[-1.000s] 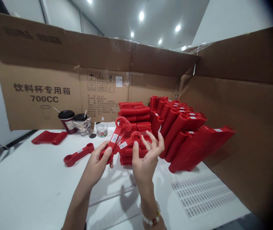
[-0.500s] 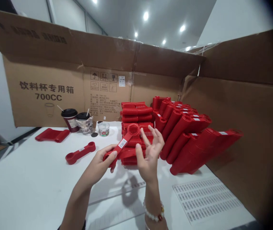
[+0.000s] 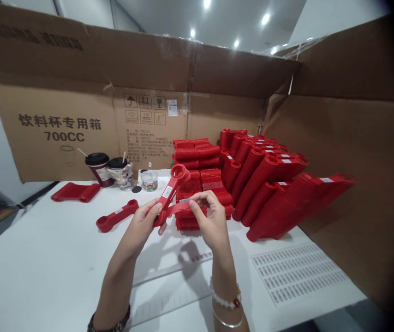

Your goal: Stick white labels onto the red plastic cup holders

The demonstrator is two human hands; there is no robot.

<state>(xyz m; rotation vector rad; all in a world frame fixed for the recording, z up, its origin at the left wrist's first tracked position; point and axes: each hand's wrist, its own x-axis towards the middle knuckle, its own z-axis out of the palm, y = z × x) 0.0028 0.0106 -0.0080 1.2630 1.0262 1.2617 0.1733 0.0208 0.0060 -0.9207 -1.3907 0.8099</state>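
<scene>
My left hand (image 3: 146, 221) is closed around the lower end of a red piece with two coiled ends (image 3: 163, 200), tilted up above the table. A white barcode label (image 3: 167, 192) sits on its flat middle. From its lower end a red strip (image 3: 179, 207) runs to the right. My right hand (image 3: 211, 216) pinches the far end of this strip between thumb and fingers. A small pale patch shows by the fingertips; I cannot tell what it is. Just behind my hands stands a stack of ribbed red pieces (image 3: 214, 180).
A labelled red piece (image 3: 117, 216) and a flat red one (image 3: 75, 192) lie left. Behind stand two lidded cups (image 3: 98, 168) and a clear tub (image 3: 149, 180). Red rolls (image 3: 269, 184) lean at right beside a sticker sheet (image 3: 301, 272). Cardboard walls (image 3: 224, 113) enclose the back and right.
My right hand was spread beside the red piece; now its fingers have closed on the strip. The held piece has shifted left and tilts more upright. The view has shifted slightly.
</scene>
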